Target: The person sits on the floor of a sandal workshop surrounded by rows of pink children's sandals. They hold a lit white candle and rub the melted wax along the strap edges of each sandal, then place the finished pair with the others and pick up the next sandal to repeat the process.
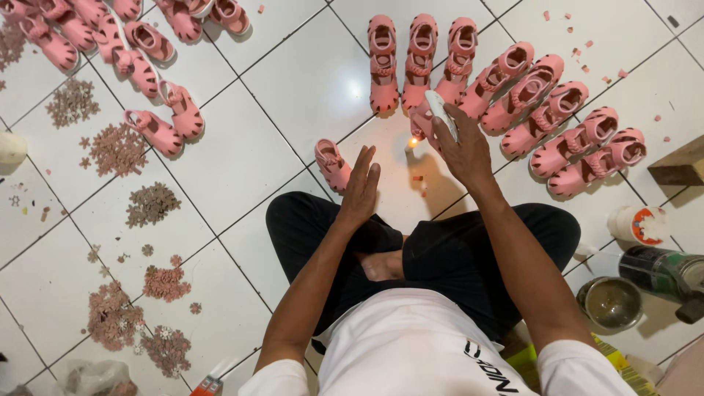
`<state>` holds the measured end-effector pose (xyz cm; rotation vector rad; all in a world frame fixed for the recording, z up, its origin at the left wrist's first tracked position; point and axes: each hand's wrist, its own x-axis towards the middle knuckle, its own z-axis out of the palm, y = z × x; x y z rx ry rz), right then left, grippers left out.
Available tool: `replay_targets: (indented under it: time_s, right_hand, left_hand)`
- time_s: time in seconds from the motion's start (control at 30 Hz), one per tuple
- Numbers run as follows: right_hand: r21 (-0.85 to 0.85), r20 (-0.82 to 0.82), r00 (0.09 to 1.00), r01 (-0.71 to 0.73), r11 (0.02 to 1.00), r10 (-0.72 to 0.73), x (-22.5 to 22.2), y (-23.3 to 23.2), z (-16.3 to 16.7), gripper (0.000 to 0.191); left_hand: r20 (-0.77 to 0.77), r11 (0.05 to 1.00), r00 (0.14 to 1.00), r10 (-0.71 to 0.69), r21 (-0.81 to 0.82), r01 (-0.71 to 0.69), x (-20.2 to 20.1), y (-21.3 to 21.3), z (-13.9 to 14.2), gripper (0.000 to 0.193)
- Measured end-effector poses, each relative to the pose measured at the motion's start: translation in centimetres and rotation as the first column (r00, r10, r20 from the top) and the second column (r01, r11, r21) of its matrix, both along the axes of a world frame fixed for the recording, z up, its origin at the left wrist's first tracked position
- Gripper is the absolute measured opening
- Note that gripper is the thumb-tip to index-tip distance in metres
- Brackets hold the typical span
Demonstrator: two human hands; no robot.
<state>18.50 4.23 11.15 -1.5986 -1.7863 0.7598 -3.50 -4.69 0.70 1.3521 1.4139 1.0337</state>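
I sit cross-legged on a white tiled floor. My right hand (462, 147) grips a small pink sandal (433, 110) with a pale sole, held just above a small lit candle flame (413, 141). My left hand (361, 183) is raised beside it, fingers together and straight, holding nothing. A single pink sandal (331, 164) lies on the tile just left of my left hand. Beyond my hands a curved row of pink sandals (506, 95) stands on the floor.
More pink sandals (125, 51) are scattered at the top left. Several piles of small pink and brown flower pieces (117, 150) lie on the left. At the right are a white tub (636, 224), a dark can (664, 270), a metal bowl (610, 302) and a wooden block (680, 165).
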Motion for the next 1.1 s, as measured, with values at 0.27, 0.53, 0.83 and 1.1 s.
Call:
replay_targets:
  time_s: [0.27, 0.53, 0.83, 1.1]
  right_hand:
    - [-0.105, 0.023, 1.0, 0.017, 0.994, -0.015, 0.9, -2.4, 2.1, 0.054]
    - [-0.038, 0.068, 0.998, -0.009, 0.999, 0.012, -0.3, -0.6, 1.9, 0.056]
    - [0.006, 0.126, 0.992, -0.004, 1.0, 0.003, 0.8, -1.3, 1.1, 0.054]
    - [-0.1, -0.195, 0.981, -0.03, 0.994, 0.01, 1.0, -2.4, 2.9, 0.082]
  left_hand:
    - [0.076, 0.991, 0.997, 0.019, -0.134, -0.009, -0.9, -0.4, 0.0, 0.059]
    - [0.001, 0.999, 0.999, -0.047, 0.008, 0.047, -0.6, -0.3, -1.0, 0.058]
    - [0.045, 0.991, 0.998, 0.034, -0.129, -0.028, -1.0, -0.5, 0.7, 0.07]
    - [-0.017, 0.995, 0.999, 0.034, -0.097, -0.036, -1.5, -0.5, -0.8, 0.071]
